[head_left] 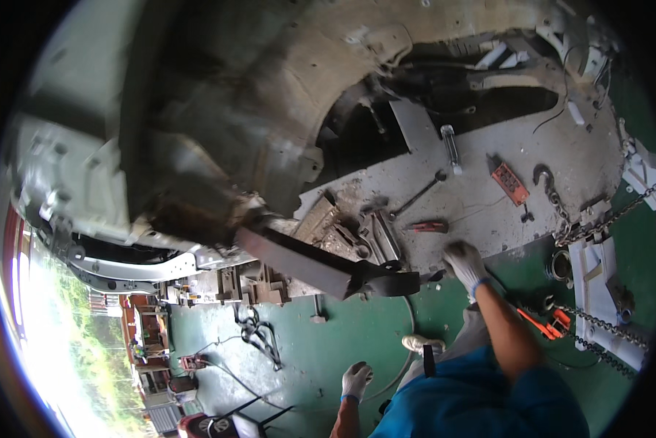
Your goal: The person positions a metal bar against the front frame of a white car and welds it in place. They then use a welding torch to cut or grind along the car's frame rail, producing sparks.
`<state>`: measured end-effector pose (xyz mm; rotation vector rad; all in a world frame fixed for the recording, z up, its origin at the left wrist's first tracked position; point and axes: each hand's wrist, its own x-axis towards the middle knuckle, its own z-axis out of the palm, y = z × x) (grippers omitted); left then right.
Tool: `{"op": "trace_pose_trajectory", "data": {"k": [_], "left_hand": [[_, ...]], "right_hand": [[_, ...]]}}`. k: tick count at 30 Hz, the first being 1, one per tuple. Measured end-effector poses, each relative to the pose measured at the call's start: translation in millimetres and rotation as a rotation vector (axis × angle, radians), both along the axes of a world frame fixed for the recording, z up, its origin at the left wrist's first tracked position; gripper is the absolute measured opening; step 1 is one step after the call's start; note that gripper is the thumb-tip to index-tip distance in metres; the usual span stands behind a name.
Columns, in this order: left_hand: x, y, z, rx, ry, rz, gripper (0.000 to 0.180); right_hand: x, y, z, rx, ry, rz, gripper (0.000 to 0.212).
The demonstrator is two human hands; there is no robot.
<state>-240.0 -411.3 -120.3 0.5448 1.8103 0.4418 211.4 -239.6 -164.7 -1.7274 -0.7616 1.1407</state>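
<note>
My right hand (pixel 463 263), in a pale work glove, reaches over the near edge of the grey metal platform (pixel 481 160). Its fingers are loosely bent, and I see nothing in them. Just beyond it lie red-handled pliers (pixel 429 227), and a combination wrench (pixel 419 195) is farther off. Low beside my body hangs my gloved left hand (pixel 356 380), its fingers half curled with nothing visible between them. Left of my right hand, a thick rusty steel arm (pixel 299 259) sticks out from under the vehicle body (pixel 269 95). A metal clamp (pixel 379 237) lies behind the arm's end.
An orange button box (pixel 510 184) and a hook with chain (pixel 545 182) rest on the platform. Heavy chains (pixel 612 332) and an orange tool (pixel 550 323) are at the right. A hose (pixel 410 328) and a hammer (pixel 318 310) are over the green floor.
</note>
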Motion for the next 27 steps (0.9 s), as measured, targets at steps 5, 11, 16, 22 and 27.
{"op": "trace_pose_trajectory", "data": {"k": [5, 11, 16, 22, 27], "left_hand": [[54.7, 2.5, 6.4, -0.169, 0.064, -0.073, 0.042], [101.2, 6.4, -15.5, -0.182, 0.014, -0.158, 0.044], [105.1, 12.3, -41.0, -0.139, -0.051, -0.206, 0.044], [53.0, 20.2, -105.1, -0.259, -0.142, -0.178, 0.04], [13.6, 38.1, -129.5, -0.196, -0.12, -0.067, 0.021]], "right_hand": [[48.7, -160.7, -113.5, -0.476, -0.392, 0.319, 0.034], [107.2, -202.5, -52.2, -0.799, -0.472, 0.768, 0.052], [108.1, -196.3, 12.7, -0.845, -0.306, 1.254, 0.061], [104.8, -233.0, 71.4, -0.68, 0.207, 1.014, 0.043], [78.6, -211.2, 129.0, -0.692, 0.0, 1.163, 0.034]]}}
